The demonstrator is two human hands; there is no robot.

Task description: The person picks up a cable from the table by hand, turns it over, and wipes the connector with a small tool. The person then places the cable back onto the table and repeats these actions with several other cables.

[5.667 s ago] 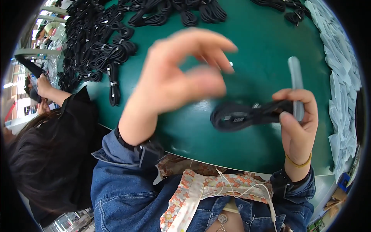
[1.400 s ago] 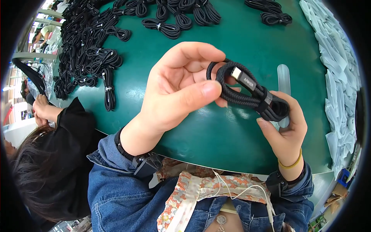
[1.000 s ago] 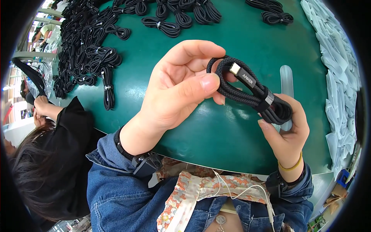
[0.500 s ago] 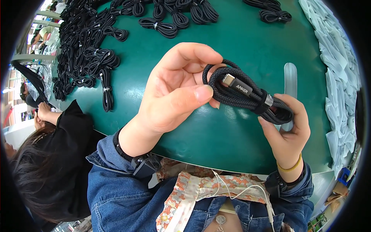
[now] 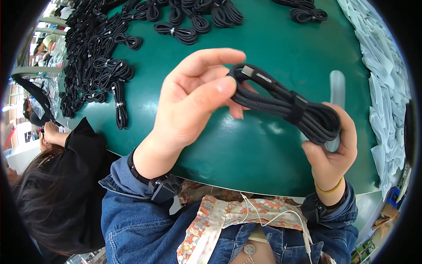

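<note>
A coiled black braided cable (image 5: 274, 104) is held up in front of me, bound by a black strap. Its metal USB-C plug (image 5: 248, 71) lies along the top of the coil, at the left end. My right hand (image 5: 332, 147) is closed around the right end of the coil. At the left end, my left hand (image 5: 193, 94) loosely grips the loop, thumb at the near side and some fingers behind it. Its index finger is lifted off. The fingertips behind the coil are partly hidden.
Many coiled black cables (image 5: 118, 103) are heaped at the table's left and far side. A translucent strip (image 5: 337, 88) lies beyond my right hand. Pale plastic bags (image 5: 378, 83) overlap along the right edge. A person in black (image 5: 66, 185) works at my left.
The coil has turned in my hands, so its strap and plug show from another side. My left index finger has lifted off the loop. My right hand has shifted slightly.
</note>
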